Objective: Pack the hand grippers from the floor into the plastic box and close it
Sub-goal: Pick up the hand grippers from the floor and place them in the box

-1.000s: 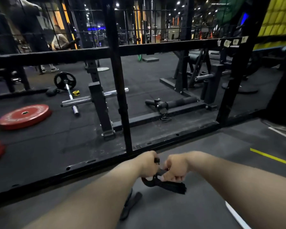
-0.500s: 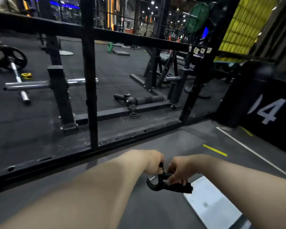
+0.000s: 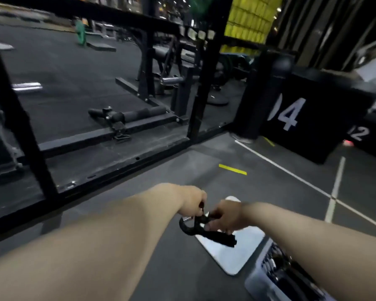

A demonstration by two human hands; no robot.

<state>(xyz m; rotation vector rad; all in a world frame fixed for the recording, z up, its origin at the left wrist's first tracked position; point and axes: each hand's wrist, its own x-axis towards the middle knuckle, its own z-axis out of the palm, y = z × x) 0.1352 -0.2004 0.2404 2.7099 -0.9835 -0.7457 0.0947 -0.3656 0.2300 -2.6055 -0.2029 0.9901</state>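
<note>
Both hands are on one black hand gripper (image 3: 213,236), held in the air just above the floor (image 3: 182,268). The left hand (image 3: 192,200) is curled round its upper end by the spring (image 3: 186,218), and the right hand (image 3: 225,217) is wrapped round the top of a handle. This looks like a light, stiff piece, hard plastic and steel, nothing fragile. The spring will push back if the handles get squeezed, so the handle shafts are the place to hold, keeping fingers out of the loop. The handle grips look textured, so a slip seems unlikely. Down at lower right sits the clear box (image 3: 256,276), open-topped, well within reach. There are dark shapes inside, too blurred to name, perhaps more grippers. Its pale lid (image 3: 237,257) lies flat on the floor just beside it, directly under the held gripper, ready for closing.
</note>
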